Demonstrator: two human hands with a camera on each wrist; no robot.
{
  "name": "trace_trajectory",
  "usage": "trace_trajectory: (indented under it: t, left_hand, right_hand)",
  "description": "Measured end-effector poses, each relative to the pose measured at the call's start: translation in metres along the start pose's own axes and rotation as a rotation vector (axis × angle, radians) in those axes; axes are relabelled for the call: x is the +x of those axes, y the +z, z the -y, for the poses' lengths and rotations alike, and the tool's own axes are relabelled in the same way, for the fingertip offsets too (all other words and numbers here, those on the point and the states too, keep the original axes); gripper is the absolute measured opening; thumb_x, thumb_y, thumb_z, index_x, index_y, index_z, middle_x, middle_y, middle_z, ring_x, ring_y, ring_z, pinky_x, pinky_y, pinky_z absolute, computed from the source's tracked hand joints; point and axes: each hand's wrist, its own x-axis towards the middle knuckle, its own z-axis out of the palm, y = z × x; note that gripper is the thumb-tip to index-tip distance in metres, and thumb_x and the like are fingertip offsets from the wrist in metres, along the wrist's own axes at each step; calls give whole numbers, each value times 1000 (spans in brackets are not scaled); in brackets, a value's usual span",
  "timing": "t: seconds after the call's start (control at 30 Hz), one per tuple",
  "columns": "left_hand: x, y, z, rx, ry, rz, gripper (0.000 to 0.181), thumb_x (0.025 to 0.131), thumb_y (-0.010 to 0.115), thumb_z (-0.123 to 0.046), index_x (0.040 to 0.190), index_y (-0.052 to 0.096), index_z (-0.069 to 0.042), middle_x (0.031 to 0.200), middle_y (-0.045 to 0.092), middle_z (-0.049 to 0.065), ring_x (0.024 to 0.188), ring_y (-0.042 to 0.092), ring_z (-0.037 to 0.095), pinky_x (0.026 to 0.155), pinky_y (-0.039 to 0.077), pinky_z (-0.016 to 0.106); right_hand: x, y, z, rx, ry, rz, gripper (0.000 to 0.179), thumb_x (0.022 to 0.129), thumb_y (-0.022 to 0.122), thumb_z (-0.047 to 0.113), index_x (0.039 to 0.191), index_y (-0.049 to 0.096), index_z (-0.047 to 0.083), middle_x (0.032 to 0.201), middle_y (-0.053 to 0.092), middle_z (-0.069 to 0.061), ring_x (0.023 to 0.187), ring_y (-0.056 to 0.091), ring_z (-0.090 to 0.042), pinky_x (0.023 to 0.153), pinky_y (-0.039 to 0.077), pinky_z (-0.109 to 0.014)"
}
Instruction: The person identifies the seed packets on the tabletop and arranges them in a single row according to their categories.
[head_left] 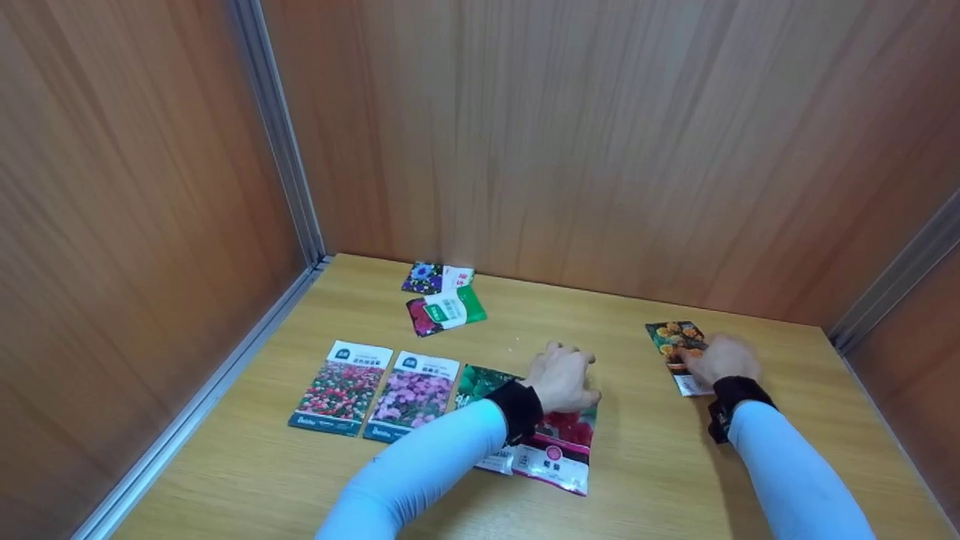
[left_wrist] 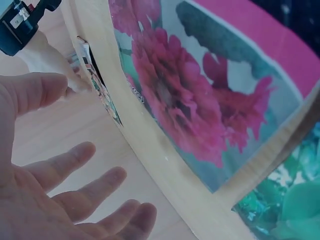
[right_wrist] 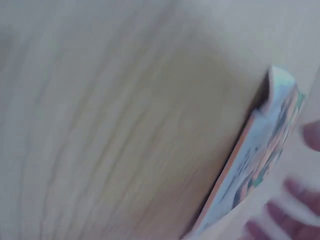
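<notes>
My left hand (head_left: 561, 377), fingers spread and holding nothing, is over the top of a seed packet with dark red flowers (head_left: 555, 459). In the left wrist view its fingers (left_wrist: 85, 192) are apart from that packet's large red bloom. A mostly green packet (head_left: 480, 380) lies just left of it, partly behind the left forearm. On the right, my right hand (head_left: 726, 362) is blurred beside a seed packet with orange flowers (head_left: 677, 339), overlapping its edge. The right wrist view shows blurred, separated fingers (right_wrist: 302, 197) next to this packet, one corner of which curls up.
Two upright packets, one with red and pink flowers (head_left: 341, 386) and one with pinkish-purple flowers (head_left: 414, 391), lie at left. Behind them are a blue-flower packet (head_left: 439, 277) and a green-and-white packet (head_left: 448, 310). Wooden panels (head_left: 525, 150) border the table (head_left: 247, 457).
</notes>
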Motion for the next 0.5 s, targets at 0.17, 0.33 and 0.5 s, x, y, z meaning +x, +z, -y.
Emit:
trace_trajectory:
  t: [0.17,0.33,0.5]
  left_hand:
    - [1,3,2,-19,-36,31,71,93,77,-54,156,54,-30,165,46,5,154,33,34,120,41,51]
    - [1,7,5,-7,-46,28,73,92,77,-56,156,54,-31,168,41,7,157,27,37,121,39,52]
    - [-1,7,1,2,-18,8,71,91,78,-54,154,56,-30,166,42,8,156,26,38,119,40,51]
  right_hand:
    - [-1,-6,-16,102,161,143,92,94,73,50,143,43,-21,129,57,-43,110,59,-50,97,52,-59]
    - [-1,-16,-20,191,169,214,75,88,83,42,126,59,-18,112,66,-34,94,61,-41,80,54,-48]
    - [-3,-24,-17,227,193,304,65,85,84,41,115,67,-13,101,68,-24,88,59,-33,72,50,-37]
